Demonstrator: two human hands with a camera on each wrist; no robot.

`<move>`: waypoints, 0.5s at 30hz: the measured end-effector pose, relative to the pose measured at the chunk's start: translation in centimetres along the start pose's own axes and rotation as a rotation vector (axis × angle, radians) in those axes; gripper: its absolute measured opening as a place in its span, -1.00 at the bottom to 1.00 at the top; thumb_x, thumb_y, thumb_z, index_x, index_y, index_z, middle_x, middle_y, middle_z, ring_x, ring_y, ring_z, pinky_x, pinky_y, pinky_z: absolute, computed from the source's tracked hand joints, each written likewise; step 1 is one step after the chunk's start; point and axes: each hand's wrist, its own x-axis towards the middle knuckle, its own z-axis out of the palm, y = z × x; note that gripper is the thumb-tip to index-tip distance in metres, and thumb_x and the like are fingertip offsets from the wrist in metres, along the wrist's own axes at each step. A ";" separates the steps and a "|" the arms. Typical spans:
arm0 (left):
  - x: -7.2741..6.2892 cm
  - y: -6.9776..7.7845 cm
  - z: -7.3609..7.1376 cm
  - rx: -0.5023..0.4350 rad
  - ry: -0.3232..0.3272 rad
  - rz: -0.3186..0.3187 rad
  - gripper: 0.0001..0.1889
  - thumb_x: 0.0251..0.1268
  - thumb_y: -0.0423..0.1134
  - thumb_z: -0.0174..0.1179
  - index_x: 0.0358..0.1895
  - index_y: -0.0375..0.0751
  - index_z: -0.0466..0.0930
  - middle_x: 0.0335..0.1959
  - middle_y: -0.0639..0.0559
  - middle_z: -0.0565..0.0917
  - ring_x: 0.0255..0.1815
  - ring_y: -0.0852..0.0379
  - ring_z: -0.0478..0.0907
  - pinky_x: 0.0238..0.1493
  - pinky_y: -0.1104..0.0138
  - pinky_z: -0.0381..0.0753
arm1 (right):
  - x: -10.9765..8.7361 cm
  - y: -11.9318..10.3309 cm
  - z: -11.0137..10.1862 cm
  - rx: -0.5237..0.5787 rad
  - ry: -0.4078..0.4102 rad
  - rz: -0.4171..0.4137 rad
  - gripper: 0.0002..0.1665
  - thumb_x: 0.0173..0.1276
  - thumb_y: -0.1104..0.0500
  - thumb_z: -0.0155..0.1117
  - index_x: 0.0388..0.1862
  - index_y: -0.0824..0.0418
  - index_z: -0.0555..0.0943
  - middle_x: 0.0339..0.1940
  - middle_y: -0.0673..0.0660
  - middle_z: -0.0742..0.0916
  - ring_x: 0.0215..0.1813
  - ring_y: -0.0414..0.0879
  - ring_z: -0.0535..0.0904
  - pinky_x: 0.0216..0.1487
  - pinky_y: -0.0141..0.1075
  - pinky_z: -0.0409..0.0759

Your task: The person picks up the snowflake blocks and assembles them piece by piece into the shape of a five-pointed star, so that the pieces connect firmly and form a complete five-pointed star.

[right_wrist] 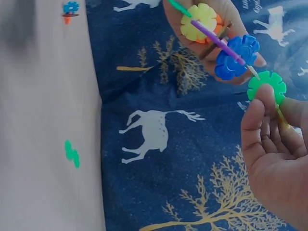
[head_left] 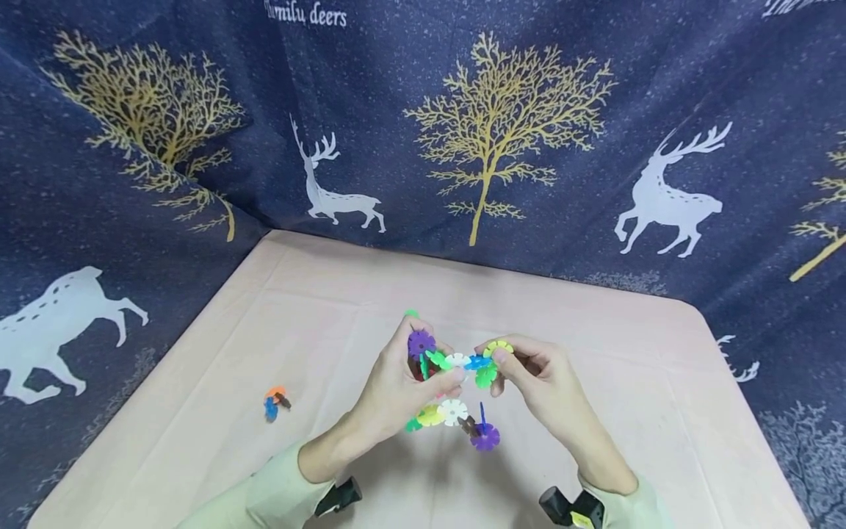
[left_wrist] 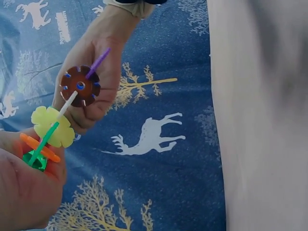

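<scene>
Both hands hold a chain of interlocking plastic flower discs, raised in front of the body. My left hand point(head_left: 390, 386) grips its left part, with a purple disc point(head_left: 421, 344) by the index finger and the thumb at a white disc point(head_left: 457, 360). My right hand point(head_left: 548, 375) pinches the other end, where a yellow disc point(head_left: 499, 348), a blue disc point(head_left: 477, 362) and a green disc point(head_left: 486, 377) join. A lower run hangs under the left hand: yellow, white point(head_left: 452, 412), brown, then purple point(head_left: 485, 437). Left fingers and palm hide part of the chain.
A small joined cluster of orange, blue and brown discs point(head_left: 272, 408) lies on the pale tablecloth point(head_left: 317, 316) to the left. Green pieces point(right_wrist: 71, 154) lie on the cloth in the right wrist view. A dark blue deer-print curtain point(head_left: 396, 95) stands behind the table.
</scene>
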 end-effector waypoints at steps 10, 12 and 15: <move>-0.2 -0.2 -0.1 -0.137 -0.078 -0.044 -0.51 0.38 -0.36 0.26 0.22 -0.15 0.20 0.14 -0.16 0.54 -0.24 0.00 0.73 -0.26 0.16 0.74 | 1.2 -0.1 -0.2 0.104 0.025 0.037 -0.73 0.55 0.31 0.08 -0.17 0.53 0.63 -0.50 0.01 0.68 -0.58 -0.15 0.48 -0.47 -0.34 0.49; -0.3 -0.3 -0.1 -0.195 -0.105 -0.031 -0.58 0.49 -0.34 0.14 0.23 -0.20 0.16 0.15 -0.21 0.49 -0.22 -0.03 0.75 -0.23 0.10 0.74 | 1.2 -0.1 -0.2 0.117 0.013 0.048 -0.73 0.55 0.30 0.09 -0.15 0.54 0.62 -0.50 0.00 0.67 -0.57 -0.15 0.49 -0.46 -0.35 0.50; -0.4 -0.4 -0.3 -0.231 -0.109 -0.018 -0.65 0.58 -0.27 0.02 0.24 -0.25 0.14 0.16 -0.26 0.46 -0.16 -0.11 0.73 -0.19 0.11 0.73 | 1.3 0.0 -0.2 0.137 -0.005 0.054 -0.72 0.56 0.30 0.08 -0.13 0.57 0.60 -0.49 0.00 0.68 -0.56 -0.16 0.49 -0.43 -0.36 0.52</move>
